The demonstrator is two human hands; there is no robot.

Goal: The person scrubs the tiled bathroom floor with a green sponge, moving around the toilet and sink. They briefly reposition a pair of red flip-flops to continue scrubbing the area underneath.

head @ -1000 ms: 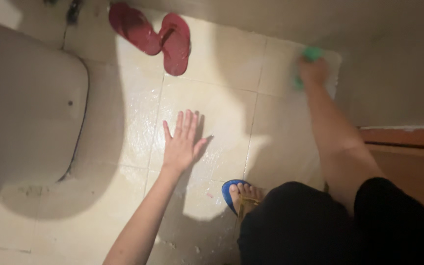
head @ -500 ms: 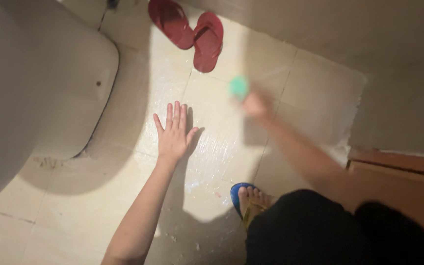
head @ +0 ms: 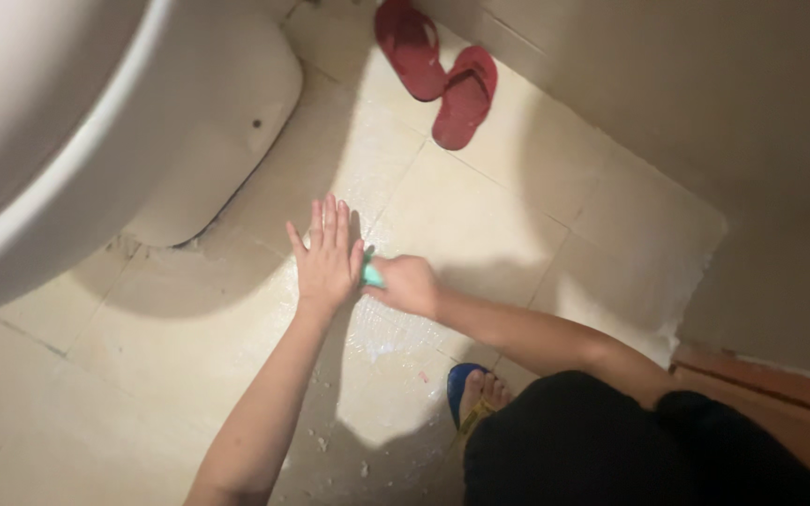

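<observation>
Green scrubber [head: 370, 274] mostly hidden between right hand [head: 410, 284] and left hand [head: 326, 262], only a sliver shows, so kind and shape can't be told. Toilet [head: 96, 122] cut off by top and left edges; one red flip-flop [head: 410, 47] clipped at top edge. Blue sandal [head: 466, 394] and foot half covered by black shorts [head: 611, 440], which run off the bottom edge.
</observation>
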